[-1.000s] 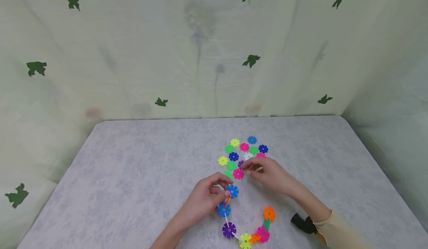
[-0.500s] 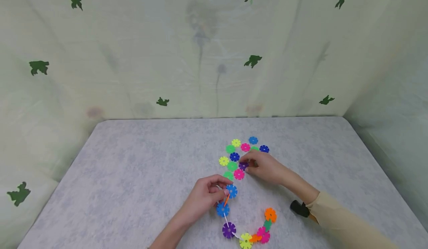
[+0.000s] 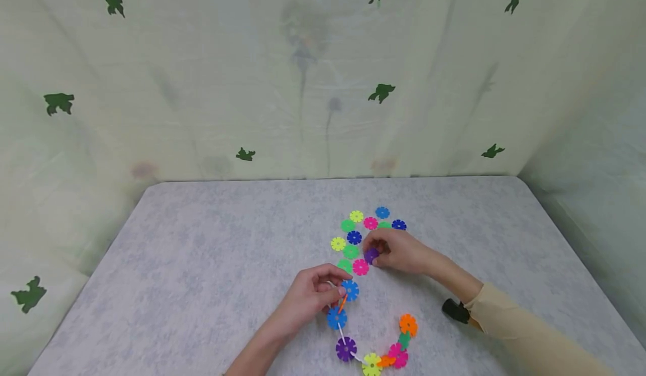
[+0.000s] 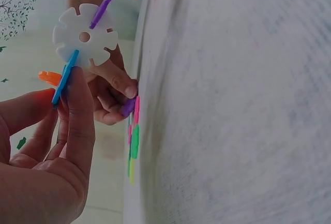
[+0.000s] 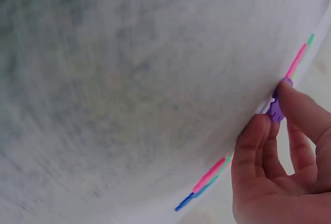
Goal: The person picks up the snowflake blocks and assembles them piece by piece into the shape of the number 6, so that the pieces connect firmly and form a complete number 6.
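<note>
In the head view, the near end of a looped chain of slotted, flower-shaped plastic discs (image 3: 346, 349) is pinched between thumb and finger of the left hand (image 3: 314, 293), with a blue disc at the chain's end (image 3: 350, 290) exposed past the fingertips; it is presumably held there so that its slots are kept free. The chain curves from that grip toward the wearer, then round to an orange end disc (image 3: 408, 325). A loose purple plastic disc (image 3: 372, 256) is gripped at its rim by the right hand (image 3: 401, 250). Just beside that grip a loose pink disc (image 3: 360, 267) is seen, and more flat, loose discs (image 3: 354, 237) are spread beyond it, apparently kept single for easy picking. Behind the right grip, a black-headed object (image 3: 455, 311) is partly covered by the beige fabric sleeve (image 3: 504, 314).

In the left wrist view, a thin blue edge is seen at the fingertips, and a matte white disc with a round central hole (image 4: 84, 36) is slotted crosswise to it. Which blue disc is pressed cannot be told.

In the right wrist view, the purple disc is tilted in a narrow pinch, close above the mottled grey table surface (image 5: 129, 105); contact cannot be told.
</note>
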### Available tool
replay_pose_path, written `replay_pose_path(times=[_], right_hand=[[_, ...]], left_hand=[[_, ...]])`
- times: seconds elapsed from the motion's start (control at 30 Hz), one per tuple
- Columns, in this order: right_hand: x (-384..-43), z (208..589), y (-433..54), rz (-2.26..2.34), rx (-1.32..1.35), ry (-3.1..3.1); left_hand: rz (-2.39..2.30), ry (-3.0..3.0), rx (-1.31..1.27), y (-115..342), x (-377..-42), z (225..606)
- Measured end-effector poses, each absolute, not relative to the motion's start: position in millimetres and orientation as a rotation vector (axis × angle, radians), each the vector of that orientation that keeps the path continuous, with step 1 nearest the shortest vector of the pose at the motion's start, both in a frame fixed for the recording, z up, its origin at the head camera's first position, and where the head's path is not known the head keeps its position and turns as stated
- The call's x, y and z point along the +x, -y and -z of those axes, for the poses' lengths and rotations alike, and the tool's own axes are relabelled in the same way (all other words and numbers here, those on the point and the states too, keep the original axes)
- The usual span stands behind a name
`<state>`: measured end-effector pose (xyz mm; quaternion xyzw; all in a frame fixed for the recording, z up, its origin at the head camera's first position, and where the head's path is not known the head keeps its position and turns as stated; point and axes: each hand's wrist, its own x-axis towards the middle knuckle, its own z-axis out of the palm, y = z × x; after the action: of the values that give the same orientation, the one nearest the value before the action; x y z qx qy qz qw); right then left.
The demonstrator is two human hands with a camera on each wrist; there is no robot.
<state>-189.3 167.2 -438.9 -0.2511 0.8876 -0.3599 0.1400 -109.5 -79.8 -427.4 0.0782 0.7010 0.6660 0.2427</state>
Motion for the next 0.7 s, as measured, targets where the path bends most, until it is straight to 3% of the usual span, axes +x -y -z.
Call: replay_pose_path(times=[0.33, 0.7], right_hand=[[-167.9, 421.0, -172.7, 0.982, -0.684, -2.623], [-119.4, 406.0, -176.2, 1.322, -0.344, -2.581]], left_hand=[[-1.842, -1.899, 0.184, 78.5, -110.0, 426.3], [-1.848, -1.935, 0.222, 77.5, -108.4, 425.9]])
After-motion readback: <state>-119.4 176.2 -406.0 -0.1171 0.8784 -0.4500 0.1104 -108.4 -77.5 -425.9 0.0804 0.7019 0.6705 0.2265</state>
